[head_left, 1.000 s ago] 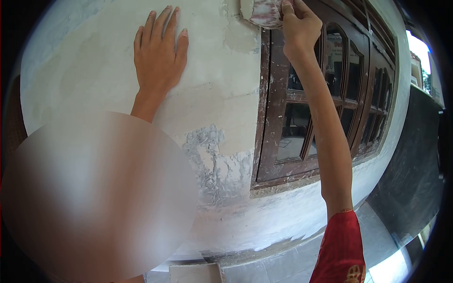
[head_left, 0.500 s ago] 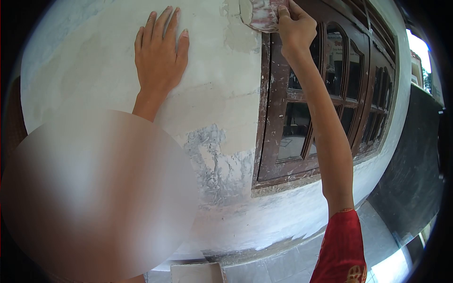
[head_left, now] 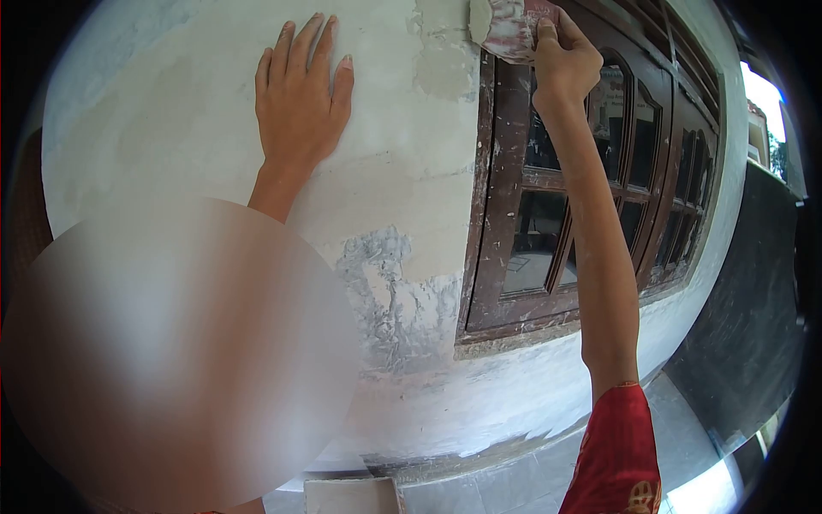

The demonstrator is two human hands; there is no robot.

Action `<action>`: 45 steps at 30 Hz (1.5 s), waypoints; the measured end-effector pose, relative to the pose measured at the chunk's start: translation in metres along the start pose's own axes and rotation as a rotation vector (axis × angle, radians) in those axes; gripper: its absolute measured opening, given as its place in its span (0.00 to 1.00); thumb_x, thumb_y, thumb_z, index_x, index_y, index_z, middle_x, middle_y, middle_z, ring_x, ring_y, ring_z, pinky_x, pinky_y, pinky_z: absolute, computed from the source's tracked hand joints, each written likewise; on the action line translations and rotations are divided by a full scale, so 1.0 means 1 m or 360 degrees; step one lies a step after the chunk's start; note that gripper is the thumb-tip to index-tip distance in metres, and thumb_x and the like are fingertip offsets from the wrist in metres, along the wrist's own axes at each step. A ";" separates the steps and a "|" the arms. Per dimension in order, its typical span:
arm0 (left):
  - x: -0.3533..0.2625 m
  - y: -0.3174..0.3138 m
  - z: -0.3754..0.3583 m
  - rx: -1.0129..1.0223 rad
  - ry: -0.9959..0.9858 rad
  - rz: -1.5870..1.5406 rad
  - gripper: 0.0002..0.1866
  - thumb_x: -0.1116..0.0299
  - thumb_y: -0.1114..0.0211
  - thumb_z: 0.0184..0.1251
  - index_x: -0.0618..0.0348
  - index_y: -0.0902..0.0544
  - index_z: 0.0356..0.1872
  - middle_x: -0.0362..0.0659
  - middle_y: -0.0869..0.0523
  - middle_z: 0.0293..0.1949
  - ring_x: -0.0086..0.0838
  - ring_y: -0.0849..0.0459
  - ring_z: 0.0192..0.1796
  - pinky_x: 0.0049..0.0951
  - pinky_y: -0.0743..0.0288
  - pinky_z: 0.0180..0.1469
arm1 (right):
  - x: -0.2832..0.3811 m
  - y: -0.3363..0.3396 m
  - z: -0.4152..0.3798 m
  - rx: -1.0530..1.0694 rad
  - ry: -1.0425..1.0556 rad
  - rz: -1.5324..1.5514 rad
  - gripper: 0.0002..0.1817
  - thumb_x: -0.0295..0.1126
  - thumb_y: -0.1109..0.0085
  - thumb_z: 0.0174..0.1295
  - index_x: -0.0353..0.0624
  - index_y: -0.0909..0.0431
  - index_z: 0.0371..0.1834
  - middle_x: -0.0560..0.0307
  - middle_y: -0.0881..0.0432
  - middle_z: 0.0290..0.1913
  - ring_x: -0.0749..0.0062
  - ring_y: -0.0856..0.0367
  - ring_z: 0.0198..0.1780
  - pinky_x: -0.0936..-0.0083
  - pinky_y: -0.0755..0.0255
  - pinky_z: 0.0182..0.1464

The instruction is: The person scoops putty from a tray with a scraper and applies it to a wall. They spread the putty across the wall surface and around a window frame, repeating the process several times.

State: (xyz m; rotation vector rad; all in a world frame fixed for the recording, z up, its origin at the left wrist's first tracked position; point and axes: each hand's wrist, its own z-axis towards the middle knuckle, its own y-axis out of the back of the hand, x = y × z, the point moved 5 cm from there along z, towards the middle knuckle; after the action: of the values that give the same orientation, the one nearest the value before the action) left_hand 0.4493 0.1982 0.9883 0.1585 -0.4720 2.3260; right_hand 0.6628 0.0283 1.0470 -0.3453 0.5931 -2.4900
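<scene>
My left hand lies flat against the pale plastered wall, its fingers spread and pointing up. At the top, my right hand pinches a reddish, putty-smeared scraper. Pale putty sits on the scraper's left edge. The scraper is beside the upper left corner of the brown window frame, partly in front of it. Below my left hand, a rough grey patch shows on the wall.
Brown window panels with glass panes fill the right side. A dark panel stands at far right. Grey floor tiles and a box-like container are at the bottom. A large blurred disc hides the lower left.
My right hand and the scraper have moved right, away from the wall patch and over the window frame's corner. My left hand appears slightly farther right, still flat on the wall.
</scene>
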 end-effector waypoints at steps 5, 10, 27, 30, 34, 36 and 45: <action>0.000 0.000 0.000 0.0004 -0.0009 -0.0042 0.26 0.57 0.50 0.80 0.48 0.29 0.75 0.41 0.27 0.74 0.41 0.37 0.79 0.48 0.48 0.79 | 0.003 -0.021 -0.011 0.0124 0.0002 -0.0171 0.16 0.25 0.39 0.69 0.34 0.16 0.58 0.49 0.09 0.47 0.77 0.13 0.44 0.79 0.23 0.47; 0.000 0.000 0.000 -0.0008 -0.0014 -0.0019 0.26 0.57 0.51 0.81 0.48 0.28 0.75 0.41 0.27 0.74 0.41 0.37 0.79 0.48 0.48 0.79 | -0.013 -0.010 -0.003 0.0152 -0.0175 -0.0289 0.17 0.25 0.39 0.69 0.34 0.17 0.59 0.47 0.09 0.47 0.76 0.13 0.44 0.78 0.22 0.46; 0.001 0.000 -0.001 0.0000 0.0009 0.0009 0.25 0.57 0.50 0.80 0.48 0.28 0.75 0.40 0.26 0.74 0.40 0.36 0.78 0.47 0.47 0.79 | -0.001 -0.020 0.003 0.0194 0.0093 0.0001 0.19 0.25 0.39 0.70 0.31 0.20 0.63 0.47 0.10 0.51 0.74 0.13 0.46 0.79 0.23 0.49; 0.000 0.002 0.000 -0.0002 -0.0003 0.0006 0.25 0.57 0.50 0.80 0.47 0.28 0.75 0.40 0.27 0.74 0.40 0.36 0.78 0.47 0.47 0.79 | -0.006 -0.008 0.015 0.0123 0.0181 -0.0166 0.19 0.25 0.40 0.71 0.31 0.20 0.63 0.47 0.10 0.51 0.74 0.13 0.46 0.78 0.22 0.49; -0.001 0.000 0.001 0.0012 0.0011 0.0044 0.25 0.57 0.50 0.80 0.47 0.28 0.75 0.40 0.27 0.74 0.40 0.36 0.78 0.47 0.47 0.79 | -0.006 0.005 0.017 0.0065 0.0062 0.0086 0.18 0.26 0.40 0.71 0.32 0.19 0.62 0.46 0.10 0.49 0.74 0.13 0.46 0.78 0.22 0.49; -0.001 0.001 0.000 0.0013 0.0012 0.0035 0.26 0.57 0.50 0.80 0.47 0.29 0.75 0.40 0.27 0.74 0.40 0.36 0.78 0.47 0.47 0.79 | -0.003 0.005 0.007 0.0090 -0.0021 0.0259 0.18 0.26 0.39 0.71 0.33 0.19 0.62 0.46 0.09 0.48 0.75 0.13 0.47 0.77 0.22 0.49; 0.001 0.001 0.002 0.0084 0.0012 -0.0028 0.27 0.56 0.50 0.80 0.48 0.30 0.76 0.40 0.29 0.75 0.41 0.38 0.80 0.49 0.48 0.79 | -0.019 0.031 0.007 -0.0008 0.0059 -0.0033 0.17 0.24 0.40 0.70 0.31 0.18 0.60 0.49 0.10 0.47 0.74 0.13 0.45 0.78 0.22 0.48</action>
State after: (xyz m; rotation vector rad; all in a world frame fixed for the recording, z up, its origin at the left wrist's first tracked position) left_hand 0.4476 0.1978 0.9905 0.1781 -0.4041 2.3220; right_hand 0.6953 0.0137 1.0364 -0.3093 0.6139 -2.5197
